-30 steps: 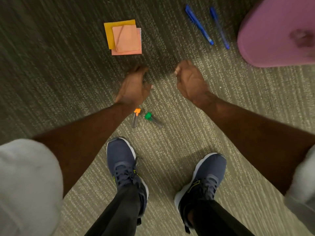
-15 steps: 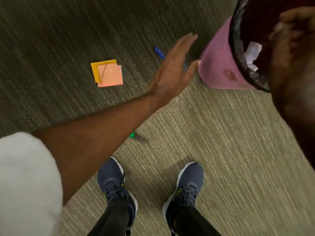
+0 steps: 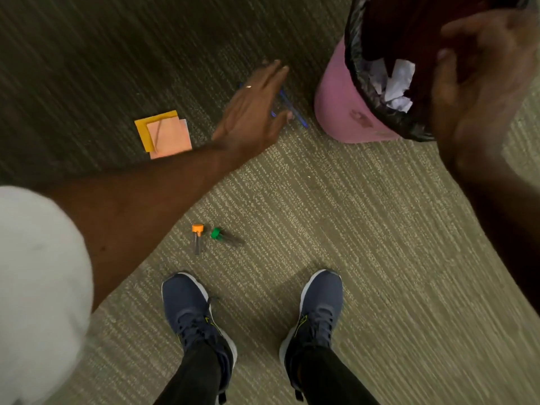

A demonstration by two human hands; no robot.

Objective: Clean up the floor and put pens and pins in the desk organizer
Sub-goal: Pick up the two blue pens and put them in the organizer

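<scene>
My left hand hovers flat with fingers apart above the carpet, holding nothing, and partly hides two blue pens lying beside the pink bin. My right hand is close to the camera over the mouth of the pink waste bin, fingers spread and empty. The bin has a black liner and crumpled white paper inside. Two small clear tubes lie on the carpet in front of my shoes, one with an orange cap, one with a green cap.
A stack of orange and pink sticky notes lies on the carpet left of my left hand. My two dark blue shoes stand at the bottom of the view. The floor is striped grey-green carpet.
Both hands rose from near the floor; the right went up over the bin's mouth, the left swung right over the pens. The view shifted so the bin's inside shows.
</scene>
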